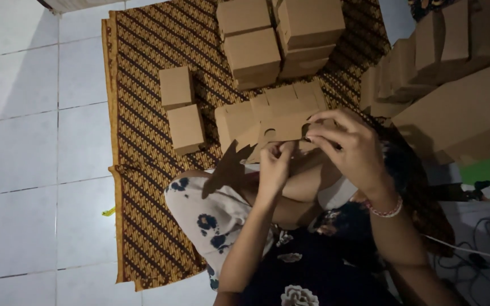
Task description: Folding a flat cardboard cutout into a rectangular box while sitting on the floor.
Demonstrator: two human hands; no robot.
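Observation:
Both my hands hold a flat, unfolded brown cardboard box blank (267, 116) above my lap. My left hand (274, 167) pinches its lower edge near a flap, fingers curled. My right hand (350, 147) grips the blank's right side from above, with a beaded bracelet at its wrist. A dark pointed flap of the blank hangs down to the left over my knee. Part of the blank is hidden behind my hands.
I sit on a brown patterned mat (143, 170) laid on white floor tiles (24, 141). Several folded cardboard boxes stand ahead: two small ones (181, 107) and a stack (279, 39). Flat cardboard piles (455, 85) lie at the right, cables (483, 249) at the lower right.

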